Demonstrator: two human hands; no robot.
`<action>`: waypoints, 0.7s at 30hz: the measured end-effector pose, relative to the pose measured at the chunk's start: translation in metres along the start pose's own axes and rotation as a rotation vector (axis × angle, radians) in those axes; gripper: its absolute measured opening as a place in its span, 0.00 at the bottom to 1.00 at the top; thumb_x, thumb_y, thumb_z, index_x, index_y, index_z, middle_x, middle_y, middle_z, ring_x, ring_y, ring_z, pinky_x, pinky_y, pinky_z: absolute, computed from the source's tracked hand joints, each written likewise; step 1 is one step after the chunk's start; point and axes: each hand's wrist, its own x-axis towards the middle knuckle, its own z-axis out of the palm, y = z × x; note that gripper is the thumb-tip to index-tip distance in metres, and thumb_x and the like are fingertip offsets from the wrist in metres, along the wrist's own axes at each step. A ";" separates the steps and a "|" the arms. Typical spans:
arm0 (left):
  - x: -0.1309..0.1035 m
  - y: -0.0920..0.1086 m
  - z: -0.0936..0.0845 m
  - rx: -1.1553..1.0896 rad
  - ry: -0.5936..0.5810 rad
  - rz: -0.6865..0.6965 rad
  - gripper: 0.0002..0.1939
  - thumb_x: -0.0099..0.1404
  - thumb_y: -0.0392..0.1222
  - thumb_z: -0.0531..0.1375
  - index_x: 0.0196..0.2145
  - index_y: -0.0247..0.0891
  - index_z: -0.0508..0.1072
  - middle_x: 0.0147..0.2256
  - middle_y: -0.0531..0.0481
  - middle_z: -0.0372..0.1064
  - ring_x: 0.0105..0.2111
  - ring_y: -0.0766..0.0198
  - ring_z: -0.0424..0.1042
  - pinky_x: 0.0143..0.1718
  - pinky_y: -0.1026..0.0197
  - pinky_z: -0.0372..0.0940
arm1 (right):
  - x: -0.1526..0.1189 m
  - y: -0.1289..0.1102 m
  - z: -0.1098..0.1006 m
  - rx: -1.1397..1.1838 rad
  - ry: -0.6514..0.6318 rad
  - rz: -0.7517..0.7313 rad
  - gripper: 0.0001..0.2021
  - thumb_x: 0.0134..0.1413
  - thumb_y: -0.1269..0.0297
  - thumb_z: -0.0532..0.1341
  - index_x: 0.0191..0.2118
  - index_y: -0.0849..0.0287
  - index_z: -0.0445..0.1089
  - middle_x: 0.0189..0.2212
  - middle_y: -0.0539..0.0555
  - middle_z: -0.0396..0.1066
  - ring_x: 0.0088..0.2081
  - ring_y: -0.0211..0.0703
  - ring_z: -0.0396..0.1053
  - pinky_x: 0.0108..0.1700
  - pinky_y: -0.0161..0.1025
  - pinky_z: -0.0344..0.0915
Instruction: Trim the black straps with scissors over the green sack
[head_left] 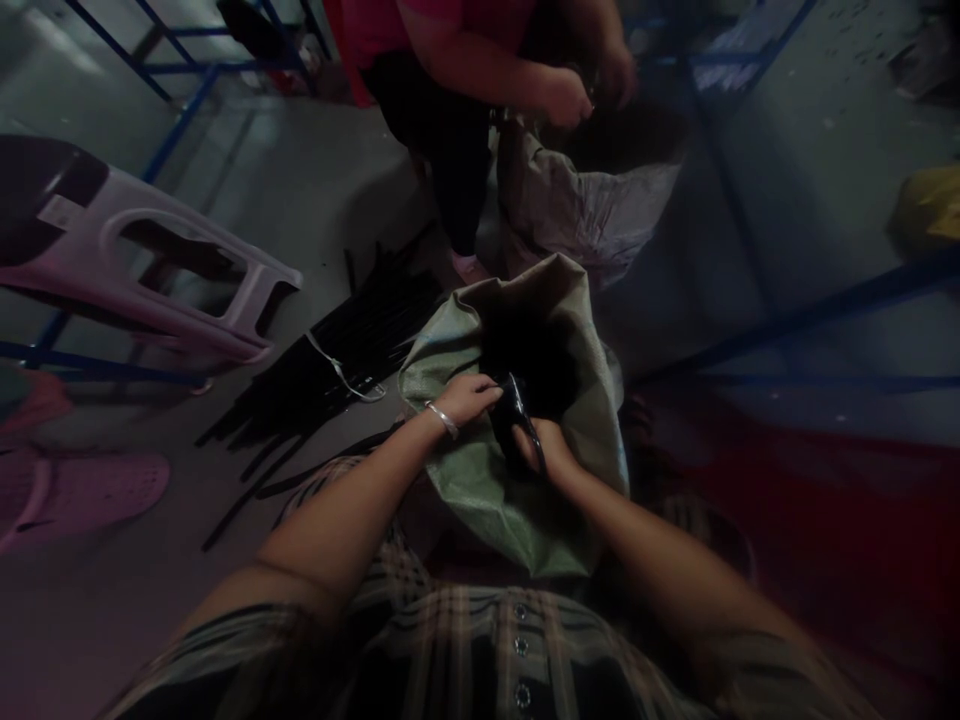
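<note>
A plaid shirt (465, 650) fills the near edge, both forearms angling inward to a green woven sack (480, 515), whose crumpled rim stands wide around dark open room beyond the hands — a tied bundle of black strips (300, 390) lies to its left. At the near side of that mouth, the left hand (471, 398) pinches the upper edge of a glossy black piece (511, 408), while the right hand (546, 447) curls round its lower part — fingers partly hidden.
</note>
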 end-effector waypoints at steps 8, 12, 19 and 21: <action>-0.002 0.006 -0.002 -0.067 -0.023 -0.026 0.10 0.57 0.44 0.57 0.27 0.34 0.71 0.19 0.55 0.64 0.15 0.73 0.59 0.17 0.69 0.54 | 0.004 0.006 -0.001 -0.029 0.052 0.006 0.15 0.50 0.55 0.54 0.19 0.58 0.59 0.16 0.48 0.60 0.20 0.35 0.57 0.22 0.33 0.53; -0.003 0.008 -0.004 -0.090 0.009 -0.036 0.10 0.57 0.44 0.58 0.26 0.33 0.70 0.19 0.55 0.64 0.15 0.74 0.59 0.17 0.70 0.54 | 0.008 0.007 -0.002 -0.065 0.027 0.014 0.13 0.51 0.58 0.54 0.22 0.59 0.61 0.17 0.49 0.62 0.20 0.36 0.60 0.24 0.33 0.56; -0.003 0.011 -0.003 -0.133 0.027 -0.035 0.09 0.57 0.43 0.59 0.27 0.33 0.69 0.21 0.55 0.65 0.16 0.74 0.60 0.18 0.70 0.55 | 0.002 0.006 0.000 -0.318 -0.102 -0.089 0.07 0.52 0.63 0.56 0.35 0.61 0.67 0.31 0.55 0.72 0.32 0.40 0.67 0.35 0.33 0.61; -0.004 0.011 -0.001 -0.126 0.016 -0.034 0.09 0.58 0.42 0.58 0.27 0.33 0.69 0.20 0.55 0.65 0.16 0.74 0.60 0.18 0.70 0.55 | 0.000 0.004 0.000 -0.354 -0.114 -0.091 0.07 0.52 0.63 0.57 0.36 0.60 0.67 0.32 0.55 0.72 0.32 0.40 0.68 0.35 0.33 0.60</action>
